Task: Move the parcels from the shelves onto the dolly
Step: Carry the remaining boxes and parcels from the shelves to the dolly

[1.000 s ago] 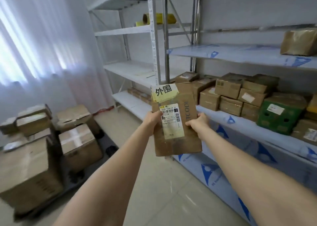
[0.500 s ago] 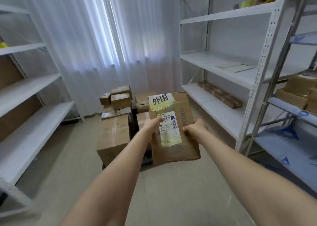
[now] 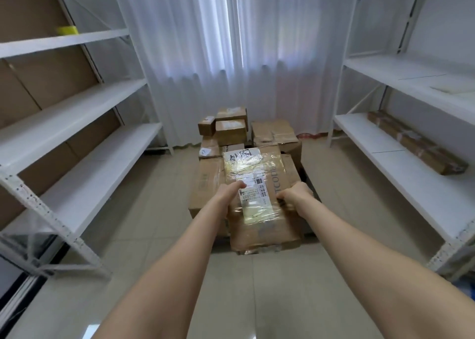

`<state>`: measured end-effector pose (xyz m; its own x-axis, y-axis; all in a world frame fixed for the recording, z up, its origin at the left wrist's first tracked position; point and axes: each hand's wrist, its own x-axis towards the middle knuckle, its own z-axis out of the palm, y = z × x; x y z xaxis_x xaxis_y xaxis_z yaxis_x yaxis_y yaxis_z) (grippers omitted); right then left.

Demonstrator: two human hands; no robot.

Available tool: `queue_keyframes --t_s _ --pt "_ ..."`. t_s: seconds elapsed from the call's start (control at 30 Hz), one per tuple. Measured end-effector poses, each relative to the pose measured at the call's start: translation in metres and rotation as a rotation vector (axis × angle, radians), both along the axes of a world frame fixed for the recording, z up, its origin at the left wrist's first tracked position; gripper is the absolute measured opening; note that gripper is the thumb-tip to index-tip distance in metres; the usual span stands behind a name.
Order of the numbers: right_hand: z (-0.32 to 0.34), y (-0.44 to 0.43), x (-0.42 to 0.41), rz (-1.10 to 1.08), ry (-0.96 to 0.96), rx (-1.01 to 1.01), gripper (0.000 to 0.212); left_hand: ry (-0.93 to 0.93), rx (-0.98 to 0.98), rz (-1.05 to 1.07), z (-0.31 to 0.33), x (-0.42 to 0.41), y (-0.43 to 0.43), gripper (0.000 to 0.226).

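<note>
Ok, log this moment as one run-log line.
step: parcel in both hands, not yet set down | left hand: grips left edge | right hand: grips right edge | boxes: stacked ahead

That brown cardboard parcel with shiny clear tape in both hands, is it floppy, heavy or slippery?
Probably stiff: the brown taped cardboard parcel shows flat faces though gripped at its sides. Likely light, since the left hand and right hand hold it at arm's length. Its glossy tape may slip.
</note>
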<state>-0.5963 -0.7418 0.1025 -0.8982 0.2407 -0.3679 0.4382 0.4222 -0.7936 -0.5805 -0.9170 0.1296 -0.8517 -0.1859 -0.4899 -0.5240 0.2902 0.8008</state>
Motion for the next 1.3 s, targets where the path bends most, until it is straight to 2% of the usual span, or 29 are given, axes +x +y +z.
queue_keyframes --t_s 0.1,0.23,0.37,0.5,0.63,0.77,0.87,0.97,1.17,1.23,1.3 --pt "-0.013 -0.018 -0.054 0.041 -0.011 -0.019 0.040 0.004 0.029 0.045 -0.010 -0.044 -0.018 0.072" --pt "-0.022 -0.042 -0.131 0.105 -0.057 -0.063 0.037 -0.042 -0.027 0.073 -0.014 -0.113 -0.041 0.074" --pt "-0.022 -0.068 -0.199 0.146 -0.076 -0.068 0.039 -0.061 -0.004 0.122 -0.016 -0.170 -0.060 0.066" --pt "-0.030 -0.097 -0.248 0.171 -0.113 -0.033 0.039 -0.089 0.041 0.154 -0.028 -0.217 -0.089 0.075" --pt "-0.046 -0.122 -0.286 0.164 -0.175 -0.052 0.034 -0.106 0.042 0.164 -0.049 -0.265 -0.117 0.077" --pt "-0.062 -0.118 -0.312 0.127 -0.240 -0.066 0.016 -0.156 0.018 0.070 -0.067 -0.311 -0.118 0.073" --pt "-0.070 -0.090 -0.328 0.065 -0.261 -0.087 0.017 -0.186 -0.003 -0.008 -0.071 -0.340 -0.089 0.071" --pt "-0.075 -0.049 -0.345 -0.011 -0.237 -0.079 0.022 -0.199 -0.012 -0.072 -0.073 -0.365 -0.044 0.059" --pt "-0.085 0.068 -0.370 -0.126 -0.225 -0.092 0.034 -0.193 -0.023 -0.144 -0.078 -0.401 0.077 0.047" --pt "-0.090 0.118 -0.375 -0.155 -0.211 -0.105 0.031 -0.186 -0.029 -0.140 -0.078 -0.409 0.129 0.041" --pt "-0.087 0.171 -0.381 -0.196 -0.211 -0.119 0.020 -0.187 -0.045 -0.155 -0.078 -0.419 0.182 0.045"
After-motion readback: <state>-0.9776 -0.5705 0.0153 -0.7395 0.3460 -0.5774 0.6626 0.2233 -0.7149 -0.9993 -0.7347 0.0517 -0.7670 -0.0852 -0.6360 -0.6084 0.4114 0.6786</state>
